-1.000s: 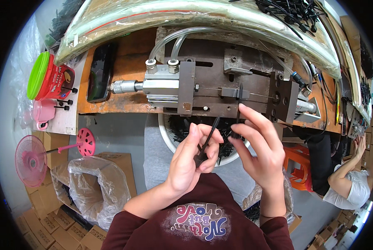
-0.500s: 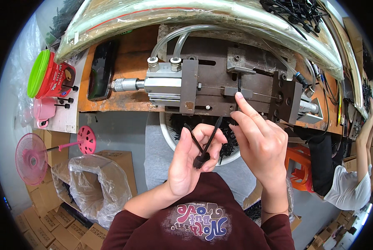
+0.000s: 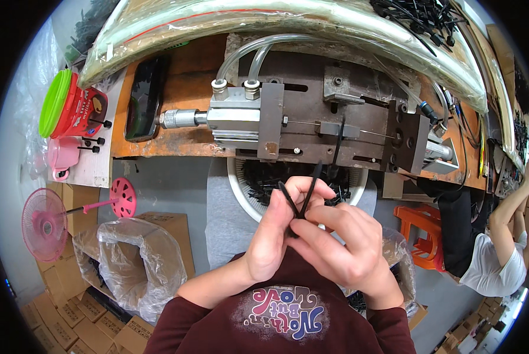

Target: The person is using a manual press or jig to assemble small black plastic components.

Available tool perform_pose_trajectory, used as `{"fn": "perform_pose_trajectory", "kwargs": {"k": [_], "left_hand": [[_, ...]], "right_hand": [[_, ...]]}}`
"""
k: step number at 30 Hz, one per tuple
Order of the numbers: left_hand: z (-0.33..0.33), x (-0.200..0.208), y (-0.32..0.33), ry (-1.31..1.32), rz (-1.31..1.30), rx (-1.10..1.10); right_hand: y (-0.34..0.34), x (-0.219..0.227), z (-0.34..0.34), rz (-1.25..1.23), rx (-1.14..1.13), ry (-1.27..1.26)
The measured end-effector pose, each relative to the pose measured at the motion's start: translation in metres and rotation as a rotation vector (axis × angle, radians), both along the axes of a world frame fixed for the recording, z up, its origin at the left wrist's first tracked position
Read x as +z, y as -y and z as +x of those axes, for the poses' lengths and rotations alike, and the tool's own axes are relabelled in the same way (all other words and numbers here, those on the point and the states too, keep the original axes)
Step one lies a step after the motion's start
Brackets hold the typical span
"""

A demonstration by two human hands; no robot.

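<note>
My left hand (image 3: 265, 245) is closed around a pair of thin black wands (image 3: 313, 190), their tips fanning apart above the fingers. Against it, my right hand (image 3: 350, 245) pinches the lower ends of these wands, which the fingers partly hide. Just beyond the hands, another black wand (image 3: 339, 141) lies across a small grey block (image 3: 342, 130) in the middle of a bench machine (image 3: 303, 133). A thin metal rod runs sideways through the machine to that block. The wands' exact kind is hard to tell.
Under the bench edge sits a white basket (image 3: 236, 192) of black pieces. A phone (image 3: 143, 100) and red tub (image 3: 88, 112) are at left, above a pink fan (image 3: 44, 224) and plastic-lined box (image 3: 129, 253). An orange stool (image 3: 421, 236) and another person (image 3: 495, 265) are at right.
My right hand has left the wand at the machine and come down and left to my left hand, gripping the lower ends there. The wand at the block now tilts and has shifted nearer.
</note>
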State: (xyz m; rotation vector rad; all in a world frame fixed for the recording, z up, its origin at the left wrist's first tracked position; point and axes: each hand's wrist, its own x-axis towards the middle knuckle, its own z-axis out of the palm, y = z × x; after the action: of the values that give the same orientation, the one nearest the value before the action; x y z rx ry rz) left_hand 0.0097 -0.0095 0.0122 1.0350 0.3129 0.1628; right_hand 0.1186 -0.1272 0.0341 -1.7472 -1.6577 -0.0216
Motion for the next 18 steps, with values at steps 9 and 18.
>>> {"fn": "perform_pose_trajectory", "kwargs": {"k": [9, 18], "left_hand": [[-0.006, -0.002, -0.001, 0.016, 0.028, 0.024], [-0.011, 0.009, -0.009, 0.138, 0.280, 0.126]], "right_hand": [[-0.003, -0.001, 0.032, 0.011, -0.240, -0.027], [-0.014, -0.005, 0.035, -0.098, -0.321, 0.188]]}}
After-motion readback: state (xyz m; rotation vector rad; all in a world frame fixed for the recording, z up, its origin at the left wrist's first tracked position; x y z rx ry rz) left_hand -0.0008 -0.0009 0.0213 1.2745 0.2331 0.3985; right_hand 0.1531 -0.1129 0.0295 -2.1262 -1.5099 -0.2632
